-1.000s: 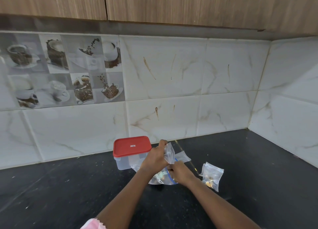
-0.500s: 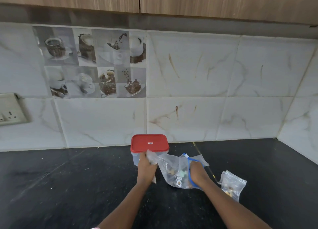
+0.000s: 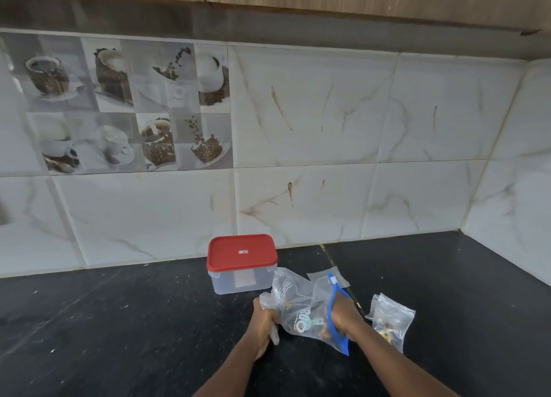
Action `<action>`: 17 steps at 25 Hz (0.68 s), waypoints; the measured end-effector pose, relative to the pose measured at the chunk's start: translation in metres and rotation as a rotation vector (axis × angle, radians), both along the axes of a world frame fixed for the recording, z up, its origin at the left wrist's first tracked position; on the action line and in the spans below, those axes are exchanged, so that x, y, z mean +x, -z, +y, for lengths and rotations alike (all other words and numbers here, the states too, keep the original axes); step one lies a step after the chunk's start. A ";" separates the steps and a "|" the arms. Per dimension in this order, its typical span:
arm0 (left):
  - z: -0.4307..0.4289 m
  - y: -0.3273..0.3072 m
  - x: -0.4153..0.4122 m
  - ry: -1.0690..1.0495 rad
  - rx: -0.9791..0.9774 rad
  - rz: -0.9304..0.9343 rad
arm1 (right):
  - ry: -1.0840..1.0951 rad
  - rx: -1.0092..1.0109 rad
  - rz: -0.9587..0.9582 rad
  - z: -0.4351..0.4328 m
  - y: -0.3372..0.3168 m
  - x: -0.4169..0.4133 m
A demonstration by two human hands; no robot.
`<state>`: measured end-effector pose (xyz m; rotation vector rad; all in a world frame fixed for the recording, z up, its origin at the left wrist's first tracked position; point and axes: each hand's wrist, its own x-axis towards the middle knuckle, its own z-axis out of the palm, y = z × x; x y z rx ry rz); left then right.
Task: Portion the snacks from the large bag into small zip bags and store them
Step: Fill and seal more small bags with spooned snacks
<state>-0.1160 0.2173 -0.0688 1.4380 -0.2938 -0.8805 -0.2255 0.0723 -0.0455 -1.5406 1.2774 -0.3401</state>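
Item: large bag (image 3: 301, 307), a second ago bunched between close-set hands, now drawn out sideways just above the counter (image 3: 134, 322). I log the left hand (image 3: 264, 322) clenched round its closed end and the right hand (image 3: 346, 316) gripping the blue zip mouth, I judge to get at the snacks. Nearby: one filled small zip bag (image 3: 390, 322) to the right; a red-lidded container (image 3: 241, 265) behind, likely for storage.

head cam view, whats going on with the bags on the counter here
A person is handling the large clear bag with both hands over the dark counter. The left hand grips its bunched end and the right hand holds the blue zip mouth. A small zip bag with some snacks in it lies to the right. The red-lidded container stands behind, lid on.
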 end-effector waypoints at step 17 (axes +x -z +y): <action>-0.024 0.011 0.007 -0.042 0.025 0.000 | -0.002 0.338 -0.216 0.007 -0.019 0.004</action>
